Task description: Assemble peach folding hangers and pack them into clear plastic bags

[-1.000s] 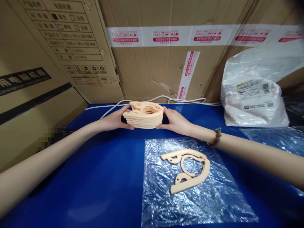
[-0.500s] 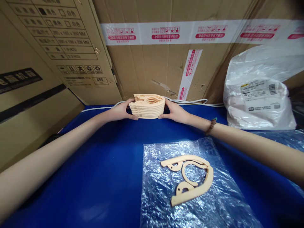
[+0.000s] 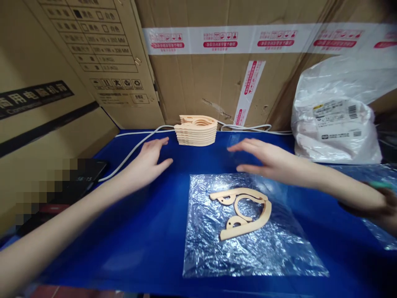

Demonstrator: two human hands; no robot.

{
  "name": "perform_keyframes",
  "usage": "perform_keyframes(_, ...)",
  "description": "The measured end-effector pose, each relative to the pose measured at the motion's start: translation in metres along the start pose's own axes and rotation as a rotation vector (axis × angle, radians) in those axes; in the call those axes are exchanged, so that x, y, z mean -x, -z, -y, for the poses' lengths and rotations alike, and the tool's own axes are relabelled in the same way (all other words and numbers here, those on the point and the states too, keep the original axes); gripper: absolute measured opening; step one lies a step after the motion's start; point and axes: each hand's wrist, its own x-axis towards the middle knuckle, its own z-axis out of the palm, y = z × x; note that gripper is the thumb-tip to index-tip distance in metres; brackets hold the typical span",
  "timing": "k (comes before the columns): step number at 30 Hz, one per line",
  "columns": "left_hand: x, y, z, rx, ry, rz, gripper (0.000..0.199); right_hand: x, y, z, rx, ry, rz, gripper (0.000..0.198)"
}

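A neat stack of beige folding hangers (image 3: 197,134) stands at the back of the blue table, close to the cardboard. To its left and nearer to me, my left hand (image 3: 151,159) hovers with thumb and fingers apart, holding nothing. My right hand (image 3: 260,159) is to the right of the stack, also open and apart from it. One single folded hanger (image 3: 263,217) lies flat on a clear plastic bag (image 3: 211,252) in front of my hands.
Cardboard boxes (image 3: 192,82) wall off the back and left. A white plastic package (image 3: 335,124) sits at the right rear. The white cable (image 3: 124,159) runs behind the stack and down the left, near a dark phone-like device (image 3: 93,167). More clear plastic (image 3: 381,223) lies at right.
Both hands have let go of the hanger stack and drawn back from it, the left toward the left, the right toward the right. The view has shifted slightly.
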Motion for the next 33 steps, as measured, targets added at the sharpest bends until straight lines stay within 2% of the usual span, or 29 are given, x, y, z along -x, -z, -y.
perform_keyframes(2, 0.035, 0.005, -0.025, 0.001, -0.113, 0.058, 0.06, 0.03, 0.001, 0.029, -0.028, 0.031, 0.108, 0.046)
perform_keyframes(5, 0.073, 0.005, -0.059, 0.012, -0.264, 0.207, 0.06, 0.061, -0.009, 0.057, 0.012, 0.042, 0.189, 0.069)
perform_keyframes(6, 0.081, 0.003, -0.066, 0.006, -0.302, 0.262, 0.061, 0.066, -0.014, 0.061, 0.022, 0.044, 0.2, 0.073)
perform_keyframes(9, 0.089, -0.008, -0.077, -0.019, -0.353, 0.316, 0.054, 0.071, -0.026, 0.061, 0.036, 0.041, 0.191, 0.075)
perform_keyframes(12, 0.082, -0.019, -0.075, -0.031, -0.368, 0.303, 0.051, 0.066, -0.029, 0.051, 0.045, 0.025, 0.15, 0.071)
perform_keyframes(15, 0.066, -0.026, -0.071, -0.069, -0.356, 0.303, 0.055, 0.055, -0.029, 0.039, 0.055, 0.02, 0.122, 0.071)
perform_keyframes(18, 0.044, -0.031, -0.067, -0.158, -0.31, 0.334, 0.064, 0.038, -0.03, 0.024, 0.085, 0.026, 0.081, 0.074)
perform_keyframes(23, 0.013, -0.036, -0.065, -0.265, -0.218, 0.333, 0.063, 0.008, -0.034, 0.001, 0.088, 0.013, 0.02, 0.072)
perform_keyframes(28, 0.003, -0.039, -0.065, -0.34, -0.17, 0.31, 0.06, -0.004, -0.036, -0.011, 0.1, -0.005, -0.036, 0.072)
perform_keyframes(33, 0.0, -0.049, -0.06, -0.299, -0.216, 0.217, 0.056, 0.001, -0.03, -0.015, 0.151, -0.011, -0.074, 0.072)
